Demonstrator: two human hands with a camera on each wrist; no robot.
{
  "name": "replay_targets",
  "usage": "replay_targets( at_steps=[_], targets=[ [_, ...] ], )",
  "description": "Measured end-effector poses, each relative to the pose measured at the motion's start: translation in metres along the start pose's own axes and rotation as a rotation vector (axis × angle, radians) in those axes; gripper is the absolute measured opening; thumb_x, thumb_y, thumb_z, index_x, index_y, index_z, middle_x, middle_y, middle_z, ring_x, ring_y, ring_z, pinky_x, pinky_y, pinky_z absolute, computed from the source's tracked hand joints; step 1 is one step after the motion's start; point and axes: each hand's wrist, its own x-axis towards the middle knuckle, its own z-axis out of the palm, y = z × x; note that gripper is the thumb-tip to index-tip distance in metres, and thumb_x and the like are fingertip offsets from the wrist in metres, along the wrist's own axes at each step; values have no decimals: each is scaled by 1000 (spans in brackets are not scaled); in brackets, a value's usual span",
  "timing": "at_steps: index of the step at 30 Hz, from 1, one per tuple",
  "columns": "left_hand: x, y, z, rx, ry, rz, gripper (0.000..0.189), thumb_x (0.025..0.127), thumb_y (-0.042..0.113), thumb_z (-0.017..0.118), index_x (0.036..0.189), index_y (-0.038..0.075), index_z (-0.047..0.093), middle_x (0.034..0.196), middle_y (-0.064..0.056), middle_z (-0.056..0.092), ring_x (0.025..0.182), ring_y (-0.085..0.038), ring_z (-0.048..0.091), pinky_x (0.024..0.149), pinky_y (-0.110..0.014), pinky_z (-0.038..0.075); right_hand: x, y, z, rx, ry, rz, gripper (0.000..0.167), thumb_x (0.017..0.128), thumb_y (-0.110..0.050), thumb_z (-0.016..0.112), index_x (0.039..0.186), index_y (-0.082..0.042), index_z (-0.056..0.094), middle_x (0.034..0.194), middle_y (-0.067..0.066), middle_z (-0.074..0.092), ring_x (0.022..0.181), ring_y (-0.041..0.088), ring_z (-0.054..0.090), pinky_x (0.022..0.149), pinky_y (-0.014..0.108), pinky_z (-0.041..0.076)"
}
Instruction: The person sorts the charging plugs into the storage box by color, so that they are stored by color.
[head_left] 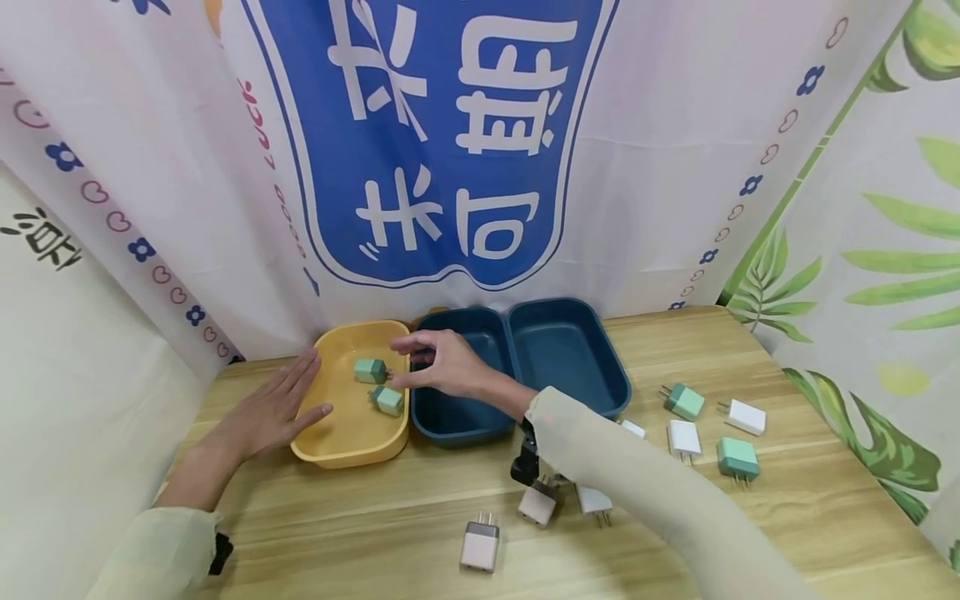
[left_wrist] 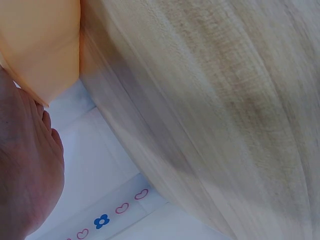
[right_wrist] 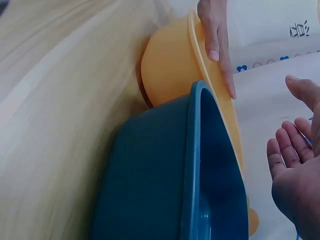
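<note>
My left hand [head_left: 281,408] rests with straight fingers on the left rim of a yellow bin [head_left: 337,446]; its fingers [left_wrist: 46,120] show beside the bin wall in the left wrist view. Two green plug chargers, one [head_left: 370,371] behind the other [head_left: 387,401], lie inside that bin. Over the border between the yellow bin and a dark blue two-compartment bin [head_left: 465,437] hovers my right hand [head_left: 450,365]. Its thumb and fingers are spread apart with nothing between them, and the right wrist view shows the palm [right_wrist: 305,185] bare.
Green chargers [head_left: 684,402] [head_left: 738,458] and white ones [head_left: 683,438] [head_left: 745,417] lie at the table's right. Nearer the front are pinkish chargers [head_left: 480,546] [head_left: 537,503] and another white one [head_left: 594,500], close to my right sleeve [head_left: 637,492]. A printed curtain [head_left: 637,208] hangs behind the bins.
</note>
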Motion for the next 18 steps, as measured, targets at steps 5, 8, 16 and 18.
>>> replay_targets(
  at_steps=[5,8,16,18],
  targets=[
    [0,0,0,9,-5,-3,92,110,59,45,168,-3,9,177,-23,4,162,-44,10,132,-56,14,-14,-8,-8,-8,-50,-43,55,90,-12,85,141,-1,66,141,13,68,129,27,64,111,37,53],
    [0,0,0,9,-7,-6,93,109,59,44,168,-3,8,177,-22,4,162,-44,10,131,-57,14,-23,-15,-14,-15,-79,-62,56,90,-12,86,141,-1,66,141,12,68,129,26,64,111,32,53],
    [-1,-3,1,10,-7,-6,93,110,59,44,168,-2,7,177,-21,3,162,-44,10,132,-56,13,-44,-20,-27,-17,-124,-96,54,88,-9,87,137,2,67,138,16,68,128,27,65,109,30,53],
    [-1,-3,1,8,-10,-9,93,109,59,43,168,-2,8,177,-21,3,162,-44,10,132,-57,14,-49,-21,-30,-21,-136,-95,53,88,-9,87,137,2,67,137,16,67,128,30,65,110,32,54]
  ],
)
